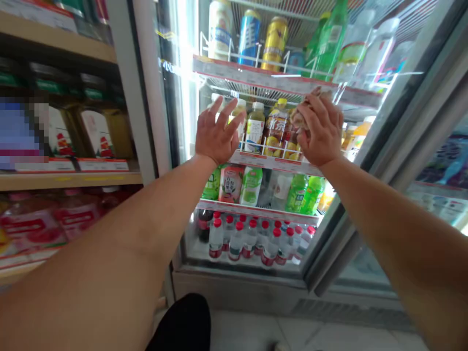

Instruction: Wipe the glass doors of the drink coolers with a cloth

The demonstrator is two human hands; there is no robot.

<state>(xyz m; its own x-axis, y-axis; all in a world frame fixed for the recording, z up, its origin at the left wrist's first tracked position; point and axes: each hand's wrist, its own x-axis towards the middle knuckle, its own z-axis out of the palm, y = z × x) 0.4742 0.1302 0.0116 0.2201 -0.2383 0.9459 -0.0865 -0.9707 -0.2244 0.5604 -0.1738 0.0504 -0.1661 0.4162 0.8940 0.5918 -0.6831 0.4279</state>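
My left hand [220, 130] is raised with its fingers spread and nothing in it, in front of the middle shelf of a lit drinks fridge. Whether it touches a glass pane there, I cannot tell. A crumpled brownish cloth [300, 117] is bunched under the fingers of my right hand [321, 127], which is level with the same shelf, further right. Between the two hands stand a bottle with a white label [255, 127] and a yellow-capped bottle of brown tea [278, 124]. A white wire rail runs in front of these bottles.
Cans [275, 44] and green bottles [332, 41] fill the top shelf. Cartons [231, 184] stand lower, above red-capped water bottles [237, 241]. A metal door frame [351, 219] slants along the right. Shelves with large oil bottles [97, 129] stand at left.
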